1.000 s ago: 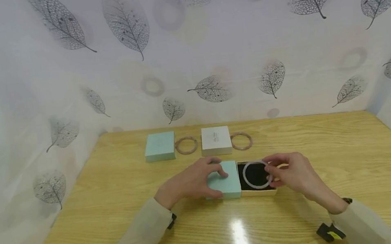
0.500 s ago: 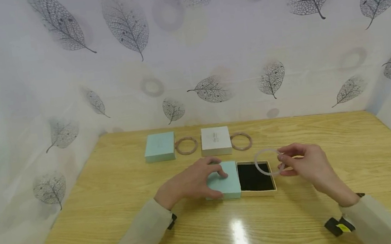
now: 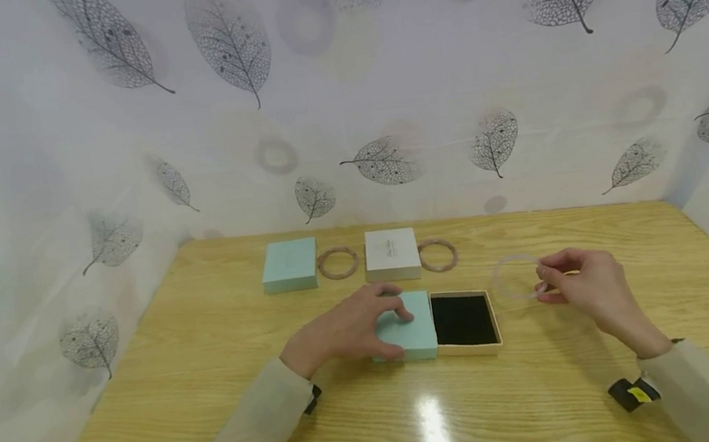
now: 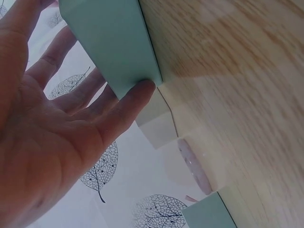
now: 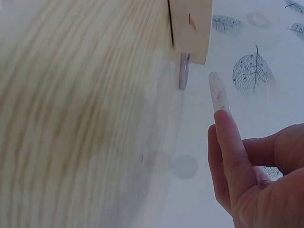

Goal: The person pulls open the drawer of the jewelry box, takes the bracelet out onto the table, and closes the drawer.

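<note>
A pale translucent bangle (image 3: 516, 276) is pinched between the thumb and fingers of my right hand (image 3: 595, 286), raised off the table. The right wrist view shows this bangle (image 5: 219, 92) edge-on at the fingertips. My left hand (image 3: 355, 329) holds a mint-green box lid (image 3: 417, 328), thumb at its near side and a bent finger on top. In the left wrist view a finger presses the edge of the lid (image 4: 111, 42). Touching the lid's right side is the cream box base (image 3: 468, 349), uncovered, with a black lining (image 3: 464, 318).
Behind the hands stand a closed mint-green box (image 3: 290, 265) and a white box (image 3: 391, 253). A pinkish bangle (image 3: 339, 276) lies right of the mint-green box, and another purplish bangle (image 3: 439, 269) right of the white one. A leaf-patterned cloth (image 3: 339, 103) hangs behind the wooden table (image 3: 207, 330).
My right hand has lifted the pale bangle from over the box base and carried it to the right, leaving the black lining bare. The left hand and lid have stayed put.
</note>
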Demonstrator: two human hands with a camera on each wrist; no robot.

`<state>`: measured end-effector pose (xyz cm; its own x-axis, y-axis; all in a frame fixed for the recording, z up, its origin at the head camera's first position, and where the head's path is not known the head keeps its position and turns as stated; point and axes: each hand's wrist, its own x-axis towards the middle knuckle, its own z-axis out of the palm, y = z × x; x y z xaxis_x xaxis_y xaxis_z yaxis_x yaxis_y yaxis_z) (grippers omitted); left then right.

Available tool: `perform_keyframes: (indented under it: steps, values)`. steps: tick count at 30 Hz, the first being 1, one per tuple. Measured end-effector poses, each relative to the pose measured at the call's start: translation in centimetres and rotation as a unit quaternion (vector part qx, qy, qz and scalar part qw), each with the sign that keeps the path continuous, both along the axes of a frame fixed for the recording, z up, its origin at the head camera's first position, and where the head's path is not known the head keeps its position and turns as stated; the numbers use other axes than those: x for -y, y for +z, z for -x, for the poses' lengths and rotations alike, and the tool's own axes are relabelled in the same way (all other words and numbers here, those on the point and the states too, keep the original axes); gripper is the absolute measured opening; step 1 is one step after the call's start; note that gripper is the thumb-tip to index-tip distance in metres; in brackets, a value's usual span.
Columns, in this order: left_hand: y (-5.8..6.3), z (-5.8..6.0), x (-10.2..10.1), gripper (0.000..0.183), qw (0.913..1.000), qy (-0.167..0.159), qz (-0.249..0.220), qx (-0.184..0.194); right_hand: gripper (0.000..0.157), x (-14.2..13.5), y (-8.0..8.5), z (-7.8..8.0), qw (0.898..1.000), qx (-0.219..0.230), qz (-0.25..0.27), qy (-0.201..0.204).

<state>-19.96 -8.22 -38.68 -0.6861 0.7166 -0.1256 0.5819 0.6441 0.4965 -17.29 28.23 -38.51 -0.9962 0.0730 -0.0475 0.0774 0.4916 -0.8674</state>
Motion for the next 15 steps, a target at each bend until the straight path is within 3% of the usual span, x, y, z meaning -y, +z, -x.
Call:
perform_keyframes:
  steps: [15]
  values:
    - [0.3,-0.2,0.0,0.040,1.0000,0.001,-0.001,0.004,0.038,-3.2,-1.0,2.0,0.998,0.039,-0.042,-0.006]
